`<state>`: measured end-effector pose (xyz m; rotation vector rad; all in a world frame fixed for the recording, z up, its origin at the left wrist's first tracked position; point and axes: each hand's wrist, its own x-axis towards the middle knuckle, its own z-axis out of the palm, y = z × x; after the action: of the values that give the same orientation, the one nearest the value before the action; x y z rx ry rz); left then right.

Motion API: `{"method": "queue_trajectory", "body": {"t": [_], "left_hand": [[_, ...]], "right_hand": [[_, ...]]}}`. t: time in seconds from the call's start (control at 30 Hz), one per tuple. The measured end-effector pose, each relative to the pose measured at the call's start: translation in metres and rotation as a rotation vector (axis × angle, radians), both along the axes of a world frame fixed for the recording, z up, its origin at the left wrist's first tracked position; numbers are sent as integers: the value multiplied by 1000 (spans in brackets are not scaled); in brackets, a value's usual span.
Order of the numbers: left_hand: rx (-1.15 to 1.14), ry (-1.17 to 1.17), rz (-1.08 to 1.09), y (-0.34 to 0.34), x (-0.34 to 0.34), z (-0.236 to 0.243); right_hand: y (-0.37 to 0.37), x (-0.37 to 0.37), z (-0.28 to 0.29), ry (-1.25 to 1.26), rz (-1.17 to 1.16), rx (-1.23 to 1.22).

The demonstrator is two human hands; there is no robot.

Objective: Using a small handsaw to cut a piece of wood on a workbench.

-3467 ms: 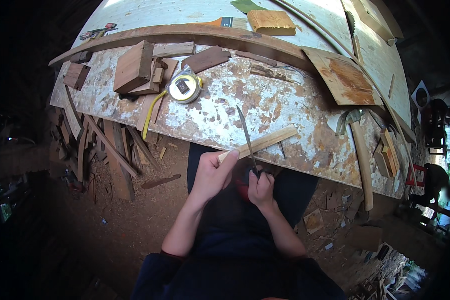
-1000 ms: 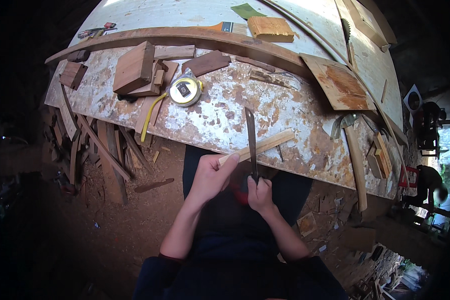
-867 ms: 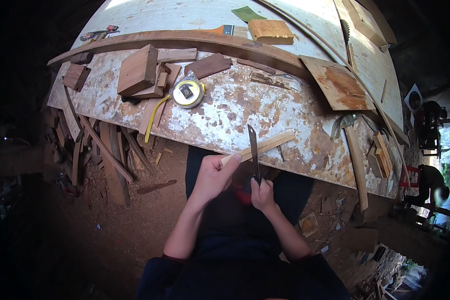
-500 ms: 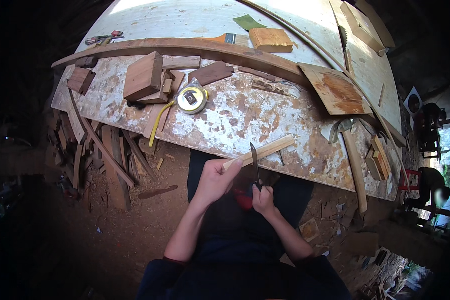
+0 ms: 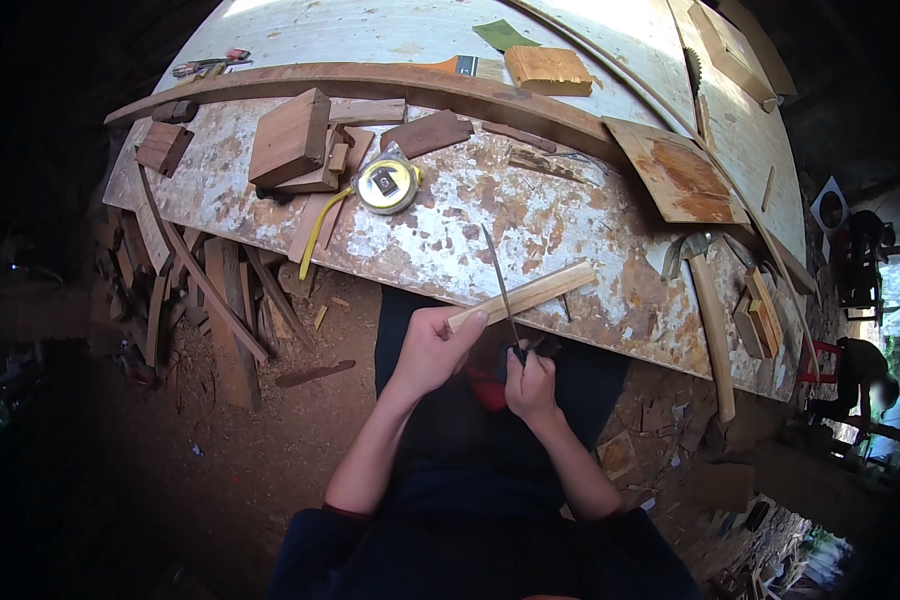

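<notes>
My left hand is closed round the near end of a pale wooden strip, with the thumb along its top. The strip's far end reaches over the edge of the workbench. In my right hand is the dark handle of a long, narrow, pointed blade. That blade crosses the strip just beyond my left thumb and points away from me. Its teeth, if any, are too fine to see, so I cannot tell saw from knife.
A tape measure with its yellow tape drawn out lies near wooden blocks. At the right are a hammer and a thin board. A long curved timber spans the bench. Wood offcuts lean at the left below it.
The blade has swung up and away from me; more of its length now shows beyond the strip. My left hand still holds the strip in nearly the same place.
</notes>
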<state>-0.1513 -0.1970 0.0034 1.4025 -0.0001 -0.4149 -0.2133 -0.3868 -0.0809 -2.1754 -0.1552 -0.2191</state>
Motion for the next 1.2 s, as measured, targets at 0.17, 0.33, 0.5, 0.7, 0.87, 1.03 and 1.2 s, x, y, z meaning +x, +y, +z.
{"method": "queue_trajectory", "body": {"t": [0.17,0.33,0.5,0.7,0.87,1.03,1.2], "left_hand": [[17,6,2,1,6,-9],[50,-9,-17,0,1,0],[64,5,-17,3,-1,-2],[43,53,-36,0,-2,-3],[-24,-2,11,2,-5,-3],[17,22,-8,2,7,-8],[31,-2,-14,4,0,-3]], "right_hand": [[-10,-6,-26,-32,45,-79],[-9,-12,-27,-53,38,-72],[-12,-10,-15,-1,67,-50],[-22,-13,-32,51,113,-27],[-2,-2,12,9,50,20],[-16,-6,-30,63,77,29],[-9,-6,-8,42,69,-3]]}}
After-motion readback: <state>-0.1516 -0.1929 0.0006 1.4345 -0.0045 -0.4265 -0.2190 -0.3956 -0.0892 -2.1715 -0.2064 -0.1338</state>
